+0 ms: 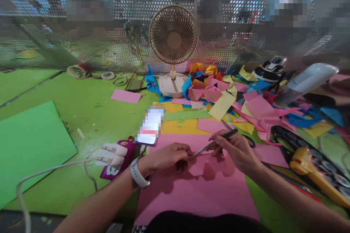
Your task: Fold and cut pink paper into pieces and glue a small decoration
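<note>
A large pink sheet (199, 204) lies flat on the green tabletop in front of me. Over it, my left hand (176, 156) has its fingers curled and pinched at the left end of a small cut piece of pink paper (201, 165). My right hand (235, 149) grips dark, slim tweezers (218, 141), whose metal tip points down-left to the paper beside my left fingertips. Some right fingers also rest near the small piece's right side. My left fingertips partly hide where the tip meets the paper.
A lit phone (150, 127) with a cable lies left of the sheet, near a purple pouch (120, 160). Behind stands a fan (173, 40). Coloured paper scraps (218, 94) heap at the back right. A yellow-handled tool (314, 171) and black tray (290, 138) lie right.
</note>
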Tool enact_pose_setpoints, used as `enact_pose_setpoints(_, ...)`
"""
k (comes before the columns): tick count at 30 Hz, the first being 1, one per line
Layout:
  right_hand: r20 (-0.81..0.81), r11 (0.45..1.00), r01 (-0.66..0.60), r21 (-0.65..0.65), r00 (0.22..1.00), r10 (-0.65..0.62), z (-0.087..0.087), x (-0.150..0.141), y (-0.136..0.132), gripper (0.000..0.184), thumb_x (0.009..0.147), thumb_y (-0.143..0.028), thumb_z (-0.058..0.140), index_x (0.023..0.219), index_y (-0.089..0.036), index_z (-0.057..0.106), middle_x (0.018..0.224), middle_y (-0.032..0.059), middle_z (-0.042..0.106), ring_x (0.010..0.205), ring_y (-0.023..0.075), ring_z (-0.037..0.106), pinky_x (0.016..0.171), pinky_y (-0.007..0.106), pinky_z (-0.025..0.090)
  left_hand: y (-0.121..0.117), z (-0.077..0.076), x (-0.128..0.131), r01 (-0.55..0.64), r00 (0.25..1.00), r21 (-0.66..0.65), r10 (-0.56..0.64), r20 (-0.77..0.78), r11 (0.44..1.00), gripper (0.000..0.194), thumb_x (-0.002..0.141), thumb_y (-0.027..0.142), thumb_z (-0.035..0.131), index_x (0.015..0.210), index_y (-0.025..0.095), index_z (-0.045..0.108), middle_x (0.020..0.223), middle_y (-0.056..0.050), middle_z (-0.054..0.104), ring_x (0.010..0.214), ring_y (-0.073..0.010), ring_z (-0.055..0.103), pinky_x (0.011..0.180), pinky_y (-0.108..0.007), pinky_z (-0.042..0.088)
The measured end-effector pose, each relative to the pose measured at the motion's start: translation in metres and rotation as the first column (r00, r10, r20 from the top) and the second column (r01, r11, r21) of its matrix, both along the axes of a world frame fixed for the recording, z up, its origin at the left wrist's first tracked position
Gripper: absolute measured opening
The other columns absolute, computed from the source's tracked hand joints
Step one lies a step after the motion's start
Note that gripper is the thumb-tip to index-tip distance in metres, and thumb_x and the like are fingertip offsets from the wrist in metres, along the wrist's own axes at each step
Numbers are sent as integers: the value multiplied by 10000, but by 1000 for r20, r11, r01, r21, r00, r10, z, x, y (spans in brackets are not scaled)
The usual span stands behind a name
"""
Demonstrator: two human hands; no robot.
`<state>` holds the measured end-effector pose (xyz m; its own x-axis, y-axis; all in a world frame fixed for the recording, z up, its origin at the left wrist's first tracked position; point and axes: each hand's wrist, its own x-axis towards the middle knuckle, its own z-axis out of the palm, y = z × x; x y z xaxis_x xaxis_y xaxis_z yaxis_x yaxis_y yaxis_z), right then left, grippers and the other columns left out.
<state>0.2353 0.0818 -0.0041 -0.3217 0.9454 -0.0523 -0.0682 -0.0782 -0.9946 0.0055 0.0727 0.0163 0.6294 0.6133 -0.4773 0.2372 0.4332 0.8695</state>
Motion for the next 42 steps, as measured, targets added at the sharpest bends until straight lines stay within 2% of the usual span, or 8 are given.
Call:
enact_pose_setpoints(10,-11,1000,3,-11,1000,-3,1,0,0,241,853,-355,608,898,-119,628,548,39,679,395,116,586,393,197,469,-2,3,2,7,1000,-3,-7,-2,1000,103,762,239,520,728,149,555,557,28,543,521,-108,504,563,-236,399)
enact_pose_setpoints(42,24,1000,9,-18,1000,-8,3,-1,-2,268,841,-381,611,871,-115,624,544,53,683,385,140,592,380,219,450,-2,2,1,30,999,-14,-30,-13,999,95,760,249,547,723,162,552,575,35,539,542,-107,507,578,-234,411)
